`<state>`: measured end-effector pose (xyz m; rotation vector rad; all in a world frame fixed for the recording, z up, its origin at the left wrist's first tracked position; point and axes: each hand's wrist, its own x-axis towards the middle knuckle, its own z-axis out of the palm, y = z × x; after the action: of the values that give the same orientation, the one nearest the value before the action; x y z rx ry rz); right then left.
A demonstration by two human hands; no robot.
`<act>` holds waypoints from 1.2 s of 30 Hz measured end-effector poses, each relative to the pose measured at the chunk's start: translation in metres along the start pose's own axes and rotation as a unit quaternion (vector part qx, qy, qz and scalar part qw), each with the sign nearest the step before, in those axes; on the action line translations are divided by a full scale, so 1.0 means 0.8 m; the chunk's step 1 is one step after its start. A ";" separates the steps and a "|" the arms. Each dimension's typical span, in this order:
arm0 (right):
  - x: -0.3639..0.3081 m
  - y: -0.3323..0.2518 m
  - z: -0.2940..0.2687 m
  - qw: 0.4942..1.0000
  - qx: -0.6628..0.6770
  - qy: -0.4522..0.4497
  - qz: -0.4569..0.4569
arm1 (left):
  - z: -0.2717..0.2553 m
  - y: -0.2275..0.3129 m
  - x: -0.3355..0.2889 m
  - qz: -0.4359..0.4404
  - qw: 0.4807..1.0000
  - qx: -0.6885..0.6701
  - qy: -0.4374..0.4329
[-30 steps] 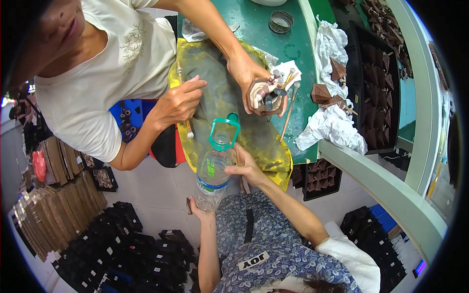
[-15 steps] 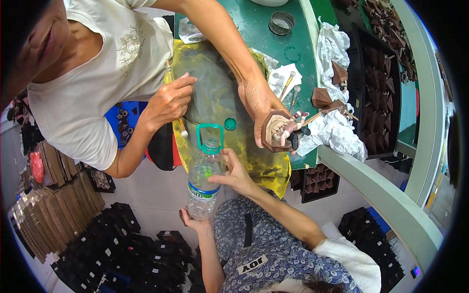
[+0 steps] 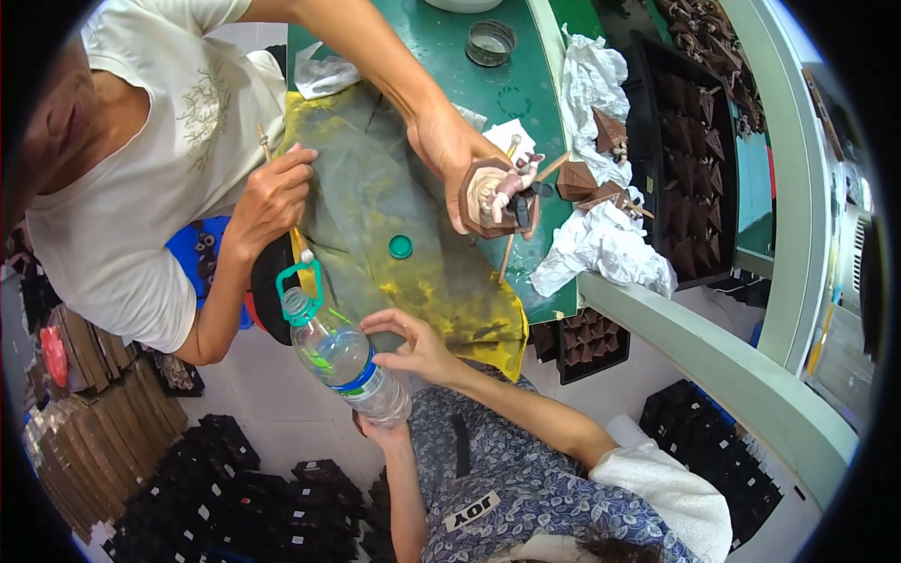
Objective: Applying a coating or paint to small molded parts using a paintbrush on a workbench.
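Note:
A clear plastic bottle (image 3: 361, 380) with a green handle at its neck stands tilted to the left, its mouth uncapped. My left hand (image 3: 383, 433) grips it by the bottom. Beside its upper right side is my right hand (image 3: 418, 349), fingers apart and curved, the thumb at the bottle's wall. A green cap (image 3: 401, 247) lies on the stained grey-yellow cloth (image 3: 366, 169) beyond the bottle. Across from me, a co-worker's hand (image 3: 441, 141) holds a small painted figurine (image 3: 507, 195) on a brown faceted base; their other hand (image 3: 269, 202) holds a thin brush (image 3: 298, 242).
A green table (image 3: 422, 56) carries a dark round tin (image 3: 491, 42), crumpled white paper (image 3: 610, 249) and brown faceted pieces (image 3: 576, 181). A black tray (image 3: 690, 169) of similar pieces stands at right. A pale metal frame (image 3: 723, 357) crosses the right side. Black boxes (image 3: 188, 479) stack at lower left.
The bottle has tipped to the left, its mouth moving away from the cap. My right hand's fingers have loosened from around it. The whole view has shifted slightly.

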<state>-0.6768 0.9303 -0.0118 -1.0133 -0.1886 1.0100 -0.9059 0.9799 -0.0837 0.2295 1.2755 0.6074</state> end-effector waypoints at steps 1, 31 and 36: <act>0.000 -0.002 0.008 1.000 0.020 -0.001 0.023 | -0.007 0.002 0.003 -0.002 0.999 -0.036 -0.024; -0.024 -0.003 0.005 0.985 -0.168 -0.028 0.009 | -0.021 0.009 0.036 -0.090 0.990 0.091 0.056; -0.028 -0.018 0.007 0.973 -0.228 0.020 0.007 | 0.008 0.020 -0.001 -0.031 0.987 0.083 0.132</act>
<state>-0.6838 0.9139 0.0091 -1.4528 -0.3926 0.9781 -0.9044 0.9939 -0.0734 0.2522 1.5867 0.4883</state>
